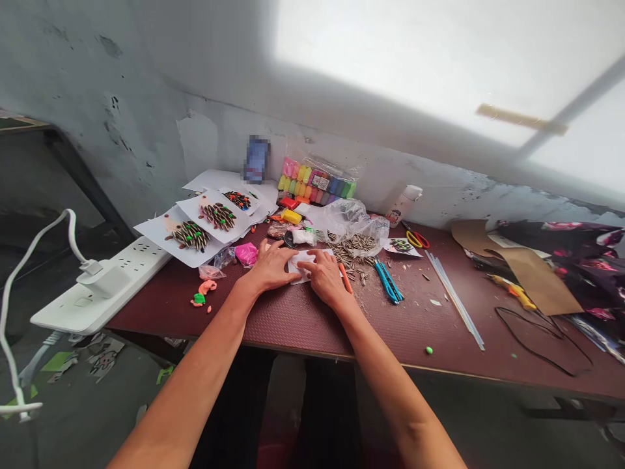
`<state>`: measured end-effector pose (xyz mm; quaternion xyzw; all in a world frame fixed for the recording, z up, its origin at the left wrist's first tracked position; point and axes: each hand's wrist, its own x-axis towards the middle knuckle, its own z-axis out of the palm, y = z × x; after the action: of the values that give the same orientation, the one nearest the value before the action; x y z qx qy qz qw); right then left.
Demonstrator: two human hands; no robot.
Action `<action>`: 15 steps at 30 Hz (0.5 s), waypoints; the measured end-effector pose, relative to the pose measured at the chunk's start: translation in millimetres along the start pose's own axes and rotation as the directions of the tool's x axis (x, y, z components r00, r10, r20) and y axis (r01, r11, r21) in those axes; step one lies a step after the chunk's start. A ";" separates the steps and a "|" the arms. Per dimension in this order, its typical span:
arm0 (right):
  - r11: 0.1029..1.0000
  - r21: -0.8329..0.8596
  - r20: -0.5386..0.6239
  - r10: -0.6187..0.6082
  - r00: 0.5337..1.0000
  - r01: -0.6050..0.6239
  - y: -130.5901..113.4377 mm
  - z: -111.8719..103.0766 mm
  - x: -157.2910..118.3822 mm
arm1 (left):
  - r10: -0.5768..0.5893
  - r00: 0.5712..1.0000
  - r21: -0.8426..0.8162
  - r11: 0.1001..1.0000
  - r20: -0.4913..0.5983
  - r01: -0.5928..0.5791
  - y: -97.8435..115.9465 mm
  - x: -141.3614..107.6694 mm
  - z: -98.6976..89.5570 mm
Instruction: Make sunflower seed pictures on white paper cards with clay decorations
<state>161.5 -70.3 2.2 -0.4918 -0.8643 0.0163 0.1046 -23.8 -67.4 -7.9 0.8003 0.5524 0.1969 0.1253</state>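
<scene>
A small white card (295, 261) lies on the dark red table at the near side of the clutter. My left hand (269, 266) rests along its left edge, fingers and thumb apart. On the card's right part presses my right hand (324, 276), with its index finger stretched out and the other fingers bent. Whatever small piece may lie under the fingertips is hidden. Just right of that hand is an orange pen-like stick (346, 279). Pink clay (247, 254) lies left of my left hand, and striped seeds (354, 247) are heaped beyond my right hand.
At the left, white sheets (198, 259) carry seed-and-clay hedgehog shapes beside a power strip (122, 280). A pack of coloured clay (317, 179) leans at the wall. Rightward lie a teal utility knife (388, 283), scissors (416, 238), glue sticks (456, 299) and a yellow glue gun (515, 291).
</scene>
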 end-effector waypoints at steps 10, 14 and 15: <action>0.999 0.015 -0.013 -0.038 0.999 0.038 -0.3 -0.2 -5.6 | 0.014 1.000 0.032 0.999 -0.007 -0.013 -2.3 0.7 1.1; 0.999 0.024 0.014 -0.049 0.999 0.049 -2.2 0.9 -5.3 | 0.065 0.998 0.050 0.997 -0.014 -0.064 -3.5 1.3 1.6; 0.999 0.031 0.018 -0.045 0.999 0.045 -2.5 1.3 -4.9 | 0.075 0.997 0.056 0.996 -0.019 -0.074 -3.6 1.4 1.6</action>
<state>161.5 -75.7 0.5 -0.4703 -0.8757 0.0316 0.1042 -25.7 -64.8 -10.6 0.8213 0.5287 0.1945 0.0900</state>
